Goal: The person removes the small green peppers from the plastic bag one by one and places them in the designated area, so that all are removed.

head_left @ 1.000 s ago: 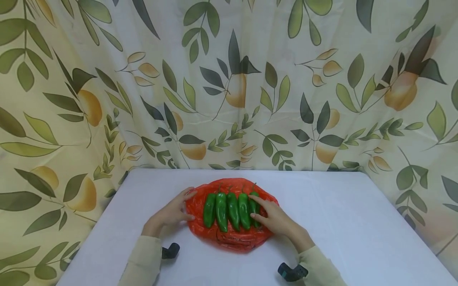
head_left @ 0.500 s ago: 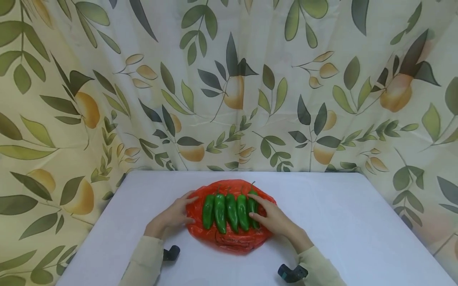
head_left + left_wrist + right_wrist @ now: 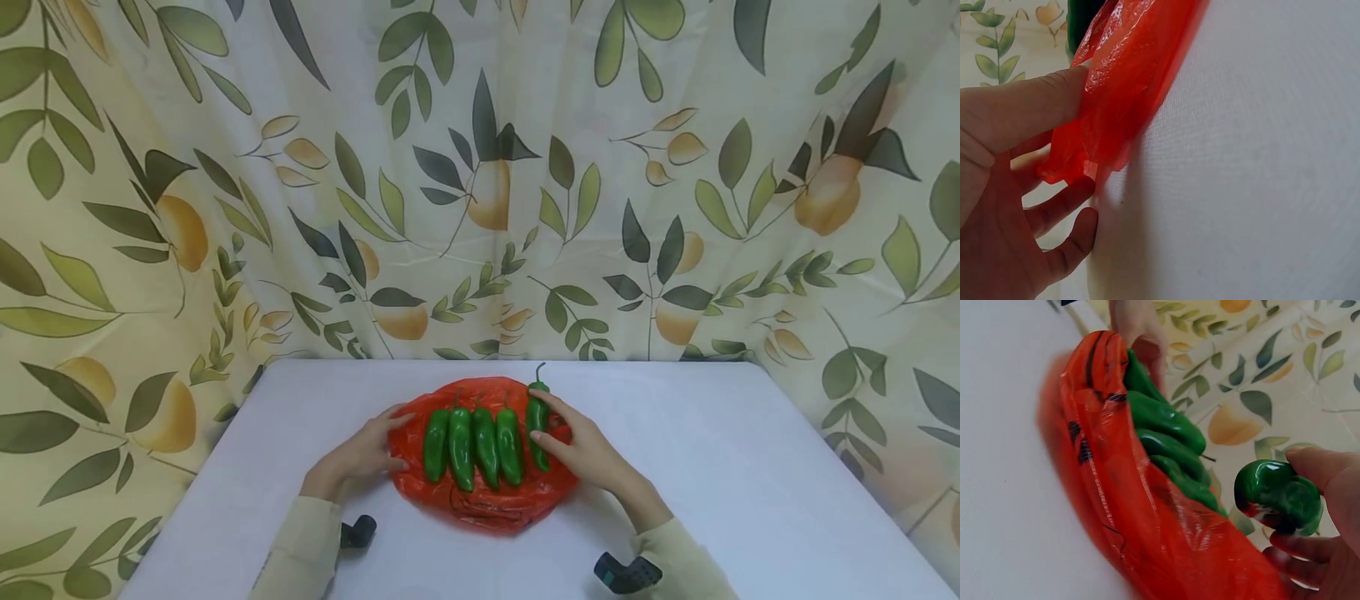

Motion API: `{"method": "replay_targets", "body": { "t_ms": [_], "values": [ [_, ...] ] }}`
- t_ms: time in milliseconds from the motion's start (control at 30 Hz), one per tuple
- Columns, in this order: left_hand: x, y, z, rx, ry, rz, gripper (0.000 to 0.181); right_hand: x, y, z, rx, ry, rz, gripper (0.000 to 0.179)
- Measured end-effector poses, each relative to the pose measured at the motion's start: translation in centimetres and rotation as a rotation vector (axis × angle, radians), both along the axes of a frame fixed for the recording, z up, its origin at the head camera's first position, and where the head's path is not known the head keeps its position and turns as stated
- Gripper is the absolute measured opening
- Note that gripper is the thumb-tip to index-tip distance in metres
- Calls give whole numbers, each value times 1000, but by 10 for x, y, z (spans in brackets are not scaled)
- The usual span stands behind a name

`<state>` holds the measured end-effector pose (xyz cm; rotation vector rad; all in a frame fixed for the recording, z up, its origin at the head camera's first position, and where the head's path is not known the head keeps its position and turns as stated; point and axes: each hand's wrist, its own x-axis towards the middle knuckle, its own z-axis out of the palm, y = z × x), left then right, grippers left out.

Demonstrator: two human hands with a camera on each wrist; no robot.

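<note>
My right hand (image 3: 587,446) pinches a long green chili pepper (image 3: 537,417) between thumb and fingers. In the right wrist view this pepper (image 3: 1279,495) is seen end-on, apart from the others and raised above the bag. Several more green chili peppers (image 3: 485,446) lie side by side on a crumpled red plastic bag (image 3: 487,512). At the bag's left edge, my left hand (image 3: 363,450) holds the plastic, thumb on one side and fingers on the other. The left wrist view shows the thumb on the red film (image 3: 1129,81); some fingertips are partly behind it.
The bag lies on a white-covered table (image 3: 697,467). Behind and to the left hangs a curtain (image 3: 570,183) printed with leaves and fruit. A dark wrist camera (image 3: 628,573) sits on the right forearm, another camera (image 3: 358,531) on the left.
The rightmost pepper has come away from the row, moving up and slightly right in my right hand, its stem now higher. My left hand stays at the bag's edge.
</note>
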<state>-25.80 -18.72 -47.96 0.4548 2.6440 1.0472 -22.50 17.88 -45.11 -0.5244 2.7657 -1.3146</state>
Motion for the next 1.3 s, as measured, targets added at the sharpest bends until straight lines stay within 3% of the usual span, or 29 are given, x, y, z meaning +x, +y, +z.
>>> {"method": "replay_targets", "body": {
  "t_ms": [400,733,967,1300],
  "values": [
    [0,-1,0,11,18,-24,80,2,18,7,30,-12,-8,65],
    [0,0,3,6,-30,18,79,-1,37,18,56,53,-62,63],
    [0,-1,2,-3,-10,-6,79,-2,51,23,67,92,-86,64],
    [-1,0,0,-1,-31,20,80,-6,74,22,71,89,-126,63]
  ]
}}
